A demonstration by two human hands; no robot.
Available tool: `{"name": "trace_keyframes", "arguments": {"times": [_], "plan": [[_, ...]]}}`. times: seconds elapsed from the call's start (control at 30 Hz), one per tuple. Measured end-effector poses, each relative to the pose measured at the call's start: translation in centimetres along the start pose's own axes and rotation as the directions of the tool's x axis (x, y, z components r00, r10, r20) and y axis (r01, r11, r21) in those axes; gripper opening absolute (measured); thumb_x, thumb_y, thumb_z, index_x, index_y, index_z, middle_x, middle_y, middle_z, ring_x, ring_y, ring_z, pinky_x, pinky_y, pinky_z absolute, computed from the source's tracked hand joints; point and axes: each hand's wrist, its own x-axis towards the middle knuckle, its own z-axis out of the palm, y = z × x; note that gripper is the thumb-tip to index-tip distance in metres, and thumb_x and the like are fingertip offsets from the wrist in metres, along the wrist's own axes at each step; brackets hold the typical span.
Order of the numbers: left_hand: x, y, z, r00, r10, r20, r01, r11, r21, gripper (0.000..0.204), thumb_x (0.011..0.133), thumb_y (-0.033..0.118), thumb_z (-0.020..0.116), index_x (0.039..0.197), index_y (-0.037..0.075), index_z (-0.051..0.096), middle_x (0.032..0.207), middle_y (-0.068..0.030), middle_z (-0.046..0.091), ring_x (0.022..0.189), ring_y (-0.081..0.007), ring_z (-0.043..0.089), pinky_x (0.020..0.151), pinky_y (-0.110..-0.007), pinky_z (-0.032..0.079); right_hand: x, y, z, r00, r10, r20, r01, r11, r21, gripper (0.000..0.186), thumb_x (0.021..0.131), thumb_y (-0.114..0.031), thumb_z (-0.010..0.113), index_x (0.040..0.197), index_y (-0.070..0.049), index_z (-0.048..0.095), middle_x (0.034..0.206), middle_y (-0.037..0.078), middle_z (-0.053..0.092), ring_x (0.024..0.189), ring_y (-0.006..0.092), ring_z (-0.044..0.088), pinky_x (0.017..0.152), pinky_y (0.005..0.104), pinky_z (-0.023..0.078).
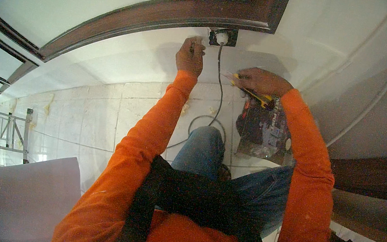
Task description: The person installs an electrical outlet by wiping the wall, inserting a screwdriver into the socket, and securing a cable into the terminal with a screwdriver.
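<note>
My left hand point(190, 56) is raised to the white wall just below a brown wooden moulding point(170, 11). Its fingers are pinched together, and whatever they may hold is too small to tell. Right of it, a white plug point(222, 38) sits in a dark wall socket point(232, 37), with a grey cable point(220, 90) hanging down to the floor. My right hand point(263, 83) is closed around a slim yellow-handled tool point(235, 80) that points left toward the cable; its exact kind is unclear. Below that hand lies a dark printed package point(267, 132).
The cable loops on pale floor tiles point(100, 107) by my knee point(203, 147). A metal scaffold frame point(2, 130) stands far left, behind a grey-white sheet point(29, 196). A pale hose or cable point(380, 96) runs along the wall on the right, above a brown wooden piece point(376, 173).
</note>
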Motion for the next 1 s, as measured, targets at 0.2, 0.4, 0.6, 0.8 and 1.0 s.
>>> {"name": "trace_keyframes", "arguments": {"times": [0.2,0.4,0.6,0.8,1.0], "plan": [[-0.1,-5.6,-3.6,0.917,0.334,0.219,-0.38,0.56,0.736,0.02,0.086,0.022,0.05,0.088,0.004,0.056,0.076,-0.0148,0.062,0.072,-0.0296,0.06,0.064,-0.039,0.047,5.9,-7.0,3.9,0.966,0.092,-0.242,-0.035,0.973,0.23,0.026,0.092,-0.023,0.04,0.097,0.0,0.05,0.073,0.012,0.053,0.054,0.0239,0.058,0.053,0.0389,0.05],[-13.4,-20.1,-17.6,0.888,-0.458,-0.039,0.317,0.551,0.772,0.054,0.079,0.037,0.059,0.118,0.0,0.048,0.124,-0.0243,0.047,0.119,-0.0371,0.042,0.097,-0.042,0.036,11.2,-8.2,10.6,0.528,-0.088,-0.845,0.129,0.991,-0.023,0.025,0.09,-0.014,0.037,0.103,0.005,0.047,0.095,0.02,0.052,0.087,0.0329,0.054,0.074,0.0417,0.048],[-26.1,-23.3,-33.9,0.168,-0.911,-0.377,0.744,-0.133,0.654,0.114,0.065,0.068,0.059,0.141,0.001,0.006,0.143,-0.0221,0.022,0.133,-0.0353,0.022,0.107,-0.044,0.021,13.2,-8.1,11.6,0.226,0.059,-0.972,0.326,0.936,0.133,0.034,0.094,-0.026,0.039,0.111,0.002,0.047,0.102,0.022,0.053,0.091,0.0368,0.052,0.082,0.0436,0.042],[-29.0,-18.9,-30.9,0.091,-0.828,-0.554,0.712,-0.335,0.618,0.111,0.065,0.062,0.066,0.134,-0.004,0.01,0.133,-0.0268,0.034,0.122,-0.0364,0.037,0.101,-0.038,0.03,13.8,-6.1,9.9,0.244,0.05,-0.968,0.243,0.964,0.111,0.035,0.094,-0.026,0.04,0.113,0.002,0.047,0.103,0.023,0.053,0.092,0.0374,0.052,0.083,0.0421,0.041],[-29.6,-23.0,-34.4,-0.115,-0.854,-0.508,0.63,-0.458,0.627,0.13,0.055,0.08,0.056,0.141,0.008,-0.01,0.147,-0.0215,0.001,0.134,-0.0431,0.005,0.107,-0.052,0.014,15.1,-8.4,9.6,0.162,0.059,-0.985,0.29,0.951,0.104,0.04,0.095,-0.03,0.035,0.114,0.004,0.045,0.104,0.024,0.053,0.096,0.0381,0.051,0.086,0.042,0.039]]}}
